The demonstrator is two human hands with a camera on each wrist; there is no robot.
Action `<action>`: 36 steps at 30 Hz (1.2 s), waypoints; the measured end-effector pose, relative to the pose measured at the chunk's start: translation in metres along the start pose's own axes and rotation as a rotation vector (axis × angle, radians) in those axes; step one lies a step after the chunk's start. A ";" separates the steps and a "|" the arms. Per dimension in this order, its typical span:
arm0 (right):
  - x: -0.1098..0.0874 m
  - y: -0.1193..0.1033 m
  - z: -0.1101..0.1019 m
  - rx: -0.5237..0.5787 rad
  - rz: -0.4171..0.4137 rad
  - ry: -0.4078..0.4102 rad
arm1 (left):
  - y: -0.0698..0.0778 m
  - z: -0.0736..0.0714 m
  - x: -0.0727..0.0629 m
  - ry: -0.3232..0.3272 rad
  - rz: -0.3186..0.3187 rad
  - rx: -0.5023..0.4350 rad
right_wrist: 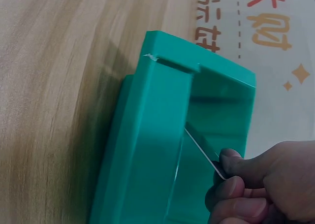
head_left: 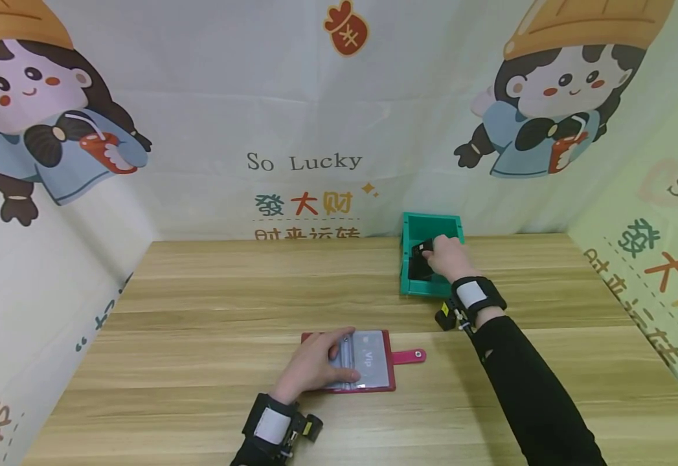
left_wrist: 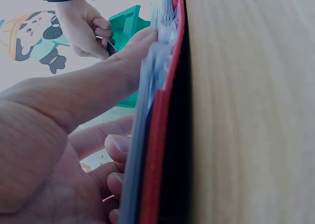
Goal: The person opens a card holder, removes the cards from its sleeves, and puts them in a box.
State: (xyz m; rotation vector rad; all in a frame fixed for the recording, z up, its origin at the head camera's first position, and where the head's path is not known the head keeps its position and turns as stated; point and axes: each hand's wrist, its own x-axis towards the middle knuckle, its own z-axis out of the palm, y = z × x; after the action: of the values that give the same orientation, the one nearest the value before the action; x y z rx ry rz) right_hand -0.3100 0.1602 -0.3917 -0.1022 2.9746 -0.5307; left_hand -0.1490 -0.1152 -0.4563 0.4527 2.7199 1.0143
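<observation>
A card holder (head_left: pixel 372 359) with a red cover lies spread on the table, its clear plastic sleeves facing up and one card marked "Vip" showing. My left hand (head_left: pixel 313 366) rests on it, thumb and fingertips pressing the sleeves near the middle fold. In the left wrist view the straight thumb (left_wrist: pixel 106 79) lies against the stacked sleeves (left_wrist: pixel 160 51). My right hand (head_left: pixel 452 257) reaches into a green plastic box (head_left: pixel 430 223). Between thumb and fingers it pinches a thin dark card (right_wrist: pixel 204 147) with a pale edge, which slants down inside the box.
The box stands at the back edge of the wooden table (head_left: pixel 228 304), close to the printed backdrop (head_left: pixel 292 116). A pink snap strap (head_left: pixel 410 356) sticks out to the right from the card holder. Printed cloth also hangs along both sides.
</observation>
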 end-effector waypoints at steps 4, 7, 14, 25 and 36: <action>0.004 -0.003 0.007 0.008 0.011 -0.031 | 0.000 -0.001 -0.001 0.003 0.001 -0.002; 0.005 -0.005 0.010 0.013 0.020 -0.056 | 0.000 -0.001 -0.001 0.004 0.000 -0.004; 0.008 -0.008 0.018 -0.013 0.043 -0.087 | -0.001 -0.001 -0.001 0.003 -0.002 -0.007; 0.014 -0.006 0.021 -0.057 0.069 -0.106 | 0.001 -0.003 -0.002 0.000 0.003 -0.002; 0.011 -0.009 0.018 -0.149 0.102 -0.174 | 0.003 -0.004 -0.002 -0.004 -0.007 -0.012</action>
State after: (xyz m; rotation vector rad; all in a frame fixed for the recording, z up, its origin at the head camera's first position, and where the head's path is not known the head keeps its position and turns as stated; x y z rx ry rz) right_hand -0.3183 0.1451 -0.4064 -0.0084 2.8263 -0.2723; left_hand -0.1473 -0.1159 -0.4514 0.4429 2.7086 1.0265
